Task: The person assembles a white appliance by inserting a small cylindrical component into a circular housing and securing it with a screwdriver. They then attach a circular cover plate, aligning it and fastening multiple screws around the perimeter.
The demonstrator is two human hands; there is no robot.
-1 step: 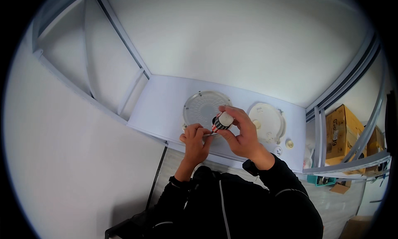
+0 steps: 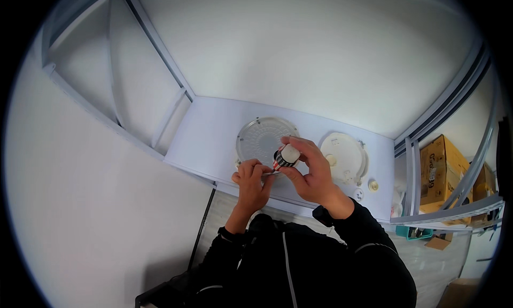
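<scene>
A small bottle [image 2: 289,155], with a white rounded end and a black and red label, is gripped between the thumb and fingers of my right hand [image 2: 312,173]. It is tilted, its narrow dark end pointing down toward my left fingertips. My left hand [image 2: 252,185] is closed at the near edge of a round, clear ribbed cover [image 2: 254,140]. Between its fingertips something thin and greyish shows in part; I cannot tell what it is. The cover lies flat on the white table [image 2: 200,131], small clips along its rim.
To the right of my right hand lies a round white base [image 2: 350,155] with fittings on its rim. Near it are a small white disc [image 2: 358,194] and a cream round piece [image 2: 373,185]. Metal frame bars flank the table; cardboard boxes [image 2: 441,171] stand beyond on the right.
</scene>
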